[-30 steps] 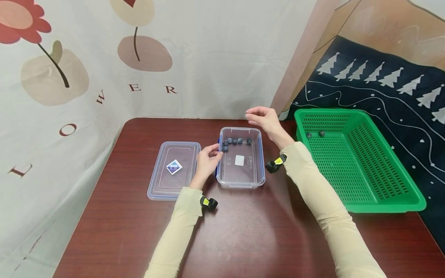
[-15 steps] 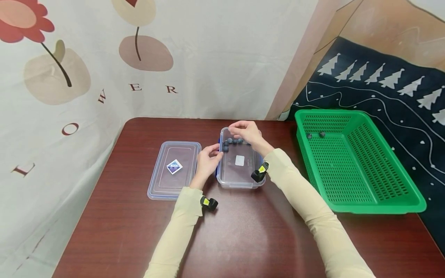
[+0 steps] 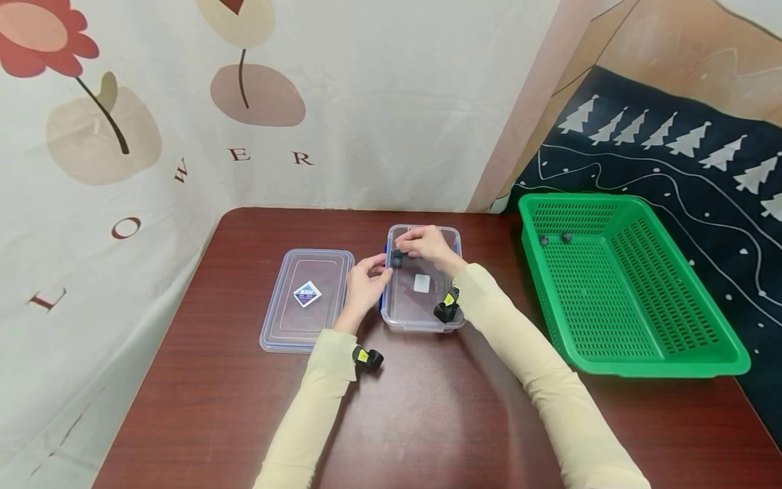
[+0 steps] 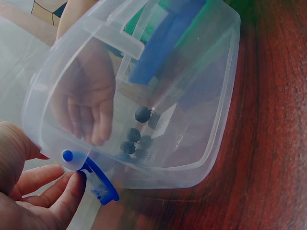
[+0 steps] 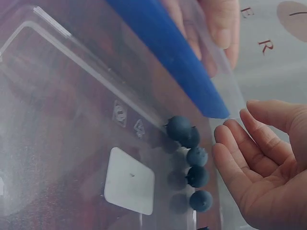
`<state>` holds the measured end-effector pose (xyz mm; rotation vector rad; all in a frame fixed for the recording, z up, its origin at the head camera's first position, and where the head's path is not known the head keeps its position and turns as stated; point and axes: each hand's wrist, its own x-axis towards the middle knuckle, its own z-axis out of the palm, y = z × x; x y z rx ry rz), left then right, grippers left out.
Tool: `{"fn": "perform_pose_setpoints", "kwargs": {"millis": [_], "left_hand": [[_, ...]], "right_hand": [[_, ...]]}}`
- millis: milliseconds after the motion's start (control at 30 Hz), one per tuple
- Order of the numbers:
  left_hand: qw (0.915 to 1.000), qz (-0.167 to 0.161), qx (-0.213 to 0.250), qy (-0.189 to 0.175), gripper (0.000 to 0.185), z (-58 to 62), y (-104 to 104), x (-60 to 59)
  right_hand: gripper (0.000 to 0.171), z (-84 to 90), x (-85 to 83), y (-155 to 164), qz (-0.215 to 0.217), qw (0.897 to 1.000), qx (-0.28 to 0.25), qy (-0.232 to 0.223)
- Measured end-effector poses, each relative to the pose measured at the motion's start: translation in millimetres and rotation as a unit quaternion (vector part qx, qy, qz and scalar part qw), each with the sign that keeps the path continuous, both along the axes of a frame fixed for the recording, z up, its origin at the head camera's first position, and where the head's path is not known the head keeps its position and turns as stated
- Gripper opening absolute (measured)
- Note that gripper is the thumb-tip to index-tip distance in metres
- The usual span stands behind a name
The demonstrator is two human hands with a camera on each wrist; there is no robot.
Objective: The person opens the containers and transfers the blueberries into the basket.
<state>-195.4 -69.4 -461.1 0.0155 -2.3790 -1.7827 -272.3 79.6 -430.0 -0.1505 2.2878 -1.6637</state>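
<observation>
Right hand (image 3: 426, 243) has dropped, fingers relaxed and empty, over dark blueberries (image 5: 192, 155) at 12 o'clock in clear plastic rectangular container (image 3: 421, 319); left hand (image 3: 365, 282) pinches its blue clip (image 4: 98, 184); next, likely pinch one berry.

Both arms wear long, close-fitting sleeves of pale cream-beige cloth, the left sleeve (image 3: 308, 407) and the right sleeve (image 3: 537, 380) ending at the wrists. A small black camera unit with a yellow mark is strapped at each cuff: the left wrist camera (image 3: 367, 358) and the right wrist camera (image 3: 447, 308). The left hand (image 3: 364, 285) and the right hand (image 3: 424, 242) are bare, ungloved, without rings.
</observation>
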Motion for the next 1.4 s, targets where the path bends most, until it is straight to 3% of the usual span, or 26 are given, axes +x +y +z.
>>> {"fn": "perform_pose_setpoints", "kwargs": {"millis": [833,1400], "left_hand": [[0.9998,-0.001,-0.005,0.018,0.031,-0.5,0.6,0.8],[0.9999,-0.002,0.000,0.015,0.031,-0.3,0.3,0.7]], "right_hand": [[0.018,-17.8,-3.7,-1.6,0.028,0.993,0.110,-0.040],[0.017,-21.4,-4.8,-9.6,0.067,0.981,0.180,-0.004]]}}
